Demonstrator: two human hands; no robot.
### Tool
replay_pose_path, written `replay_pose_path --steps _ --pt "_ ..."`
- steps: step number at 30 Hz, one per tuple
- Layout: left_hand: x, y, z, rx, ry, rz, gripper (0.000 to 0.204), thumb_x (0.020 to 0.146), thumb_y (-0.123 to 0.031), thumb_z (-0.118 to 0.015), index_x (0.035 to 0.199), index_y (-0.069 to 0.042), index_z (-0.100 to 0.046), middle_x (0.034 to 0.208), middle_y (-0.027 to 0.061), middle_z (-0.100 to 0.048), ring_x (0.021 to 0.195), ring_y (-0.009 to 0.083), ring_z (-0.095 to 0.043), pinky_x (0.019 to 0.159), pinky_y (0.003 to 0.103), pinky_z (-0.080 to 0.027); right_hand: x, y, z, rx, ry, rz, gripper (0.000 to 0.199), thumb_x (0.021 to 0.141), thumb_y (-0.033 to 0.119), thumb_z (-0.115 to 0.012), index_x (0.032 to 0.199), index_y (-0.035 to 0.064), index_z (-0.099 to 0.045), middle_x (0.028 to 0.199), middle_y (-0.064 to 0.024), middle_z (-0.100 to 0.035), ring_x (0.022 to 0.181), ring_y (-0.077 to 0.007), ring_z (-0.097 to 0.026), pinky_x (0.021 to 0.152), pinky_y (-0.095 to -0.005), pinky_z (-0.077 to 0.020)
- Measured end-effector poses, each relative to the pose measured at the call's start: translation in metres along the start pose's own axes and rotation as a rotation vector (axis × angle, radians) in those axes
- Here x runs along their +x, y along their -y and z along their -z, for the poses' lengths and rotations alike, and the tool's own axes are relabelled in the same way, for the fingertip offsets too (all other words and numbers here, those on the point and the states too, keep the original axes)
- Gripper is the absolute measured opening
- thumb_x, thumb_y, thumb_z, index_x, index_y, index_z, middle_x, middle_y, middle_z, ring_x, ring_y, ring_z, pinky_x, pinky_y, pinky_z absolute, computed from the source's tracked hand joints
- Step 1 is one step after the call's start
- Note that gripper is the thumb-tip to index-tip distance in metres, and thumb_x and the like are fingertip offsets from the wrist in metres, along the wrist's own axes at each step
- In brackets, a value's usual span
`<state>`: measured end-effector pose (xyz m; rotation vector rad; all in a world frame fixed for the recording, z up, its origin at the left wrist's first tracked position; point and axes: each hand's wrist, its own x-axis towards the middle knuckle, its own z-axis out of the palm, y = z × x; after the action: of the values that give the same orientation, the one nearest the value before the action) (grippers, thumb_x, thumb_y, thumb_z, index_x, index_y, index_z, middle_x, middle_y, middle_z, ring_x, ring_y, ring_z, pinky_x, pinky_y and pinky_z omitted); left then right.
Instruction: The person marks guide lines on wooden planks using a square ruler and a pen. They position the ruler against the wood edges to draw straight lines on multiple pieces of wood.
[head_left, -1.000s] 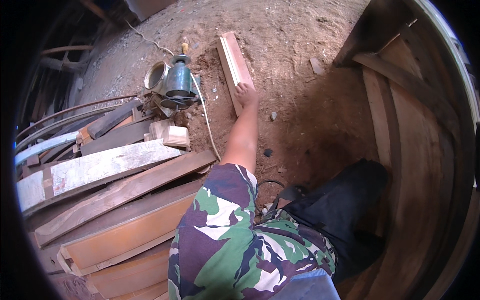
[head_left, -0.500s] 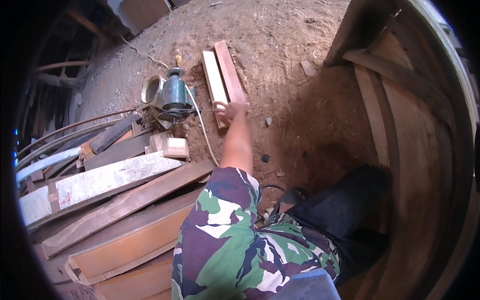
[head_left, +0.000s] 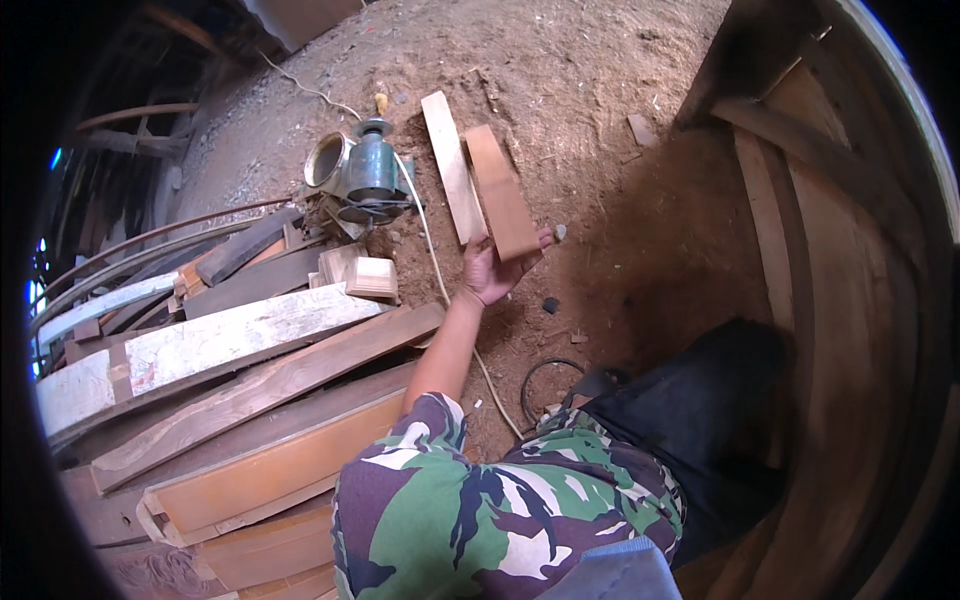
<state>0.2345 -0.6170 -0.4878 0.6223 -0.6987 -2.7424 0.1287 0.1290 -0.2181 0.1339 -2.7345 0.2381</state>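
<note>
My left hand reaches forward over the dirt floor with its palm turned up. Its fingers curl round the near end of a reddish-brown wooden board, fingertips showing along the right edge. A paler wooden board lies alongside to the left, its near end meeting my thumb; whether it is gripped too, I cannot tell. Left of the boards stands a green electric motor machine with a round open housing. My right hand is out of sight.
Stacked planks fill the lower left, with small shaped wooden blocks at their end. A pale cable runs across the floor from the machine. Large timber panels stand along the right. A small stone lies near my fingers.
My left hand has turned from palm down to palm up and gripped the reddish-brown board, which has come nearer and turned. The pale board has shifted slightly. The view has moved a little.
</note>
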Motion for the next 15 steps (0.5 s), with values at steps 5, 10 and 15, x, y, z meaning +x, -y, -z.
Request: replay_pose_path --steps 5,10,15 --pt "0.021 0.056 0.064 0.324 -0.418 0.098 0.067 0.104 -0.043 -0.072 0.147 0.005 -0.053 0.134 0.0239 -0.071 0.124 0.036 -0.071 0.107 0.047 -0.059 0.005 -0.003 -0.003 0.013 -0.008 0.021 0.07 0.102 0.057 -0.069 0.146 0.002 -0.062 0.144 -0.0176 -0.062 0.126 -0.0313 -0.065 0.103 -0.0387 -0.0571" --pt "0.028 0.075 0.059 0.526 -0.681 -0.205 0.056 0.091 -0.027 -0.09 0.129 0.001 -0.06 0.12 0.0184 -0.075 0.109 0.0269 -0.075 0.096 0.044 -0.062 0.004 -0.005 -0.001 0.025 -0.023 0.031 0.069 0.103 0.056 -0.069 0.145 0.0019 -0.063 0.143 -0.0175 -0.063 0.125 -0.0312 -0.066 0.101 -0.038 -0.058" --pt "0.02 0.083 0.004 1.028 -0.787 -0.454 0.059 0.088 -0.022 -0.091 0.13 0.002 -0.059 0.119 0.0174 -0.075 0.109 0.026 -0.074 0.095 0.041 -0.059 0.0 -0.009 0.004 0.024 -0.094 0.032 0.067 0.103 0.056 -0.068 0.143 0.0018 -0.064 0.142 -0.0174 -0.064 0.123 -0.031 -0.067 0.1 -0.0374 -0.0588"
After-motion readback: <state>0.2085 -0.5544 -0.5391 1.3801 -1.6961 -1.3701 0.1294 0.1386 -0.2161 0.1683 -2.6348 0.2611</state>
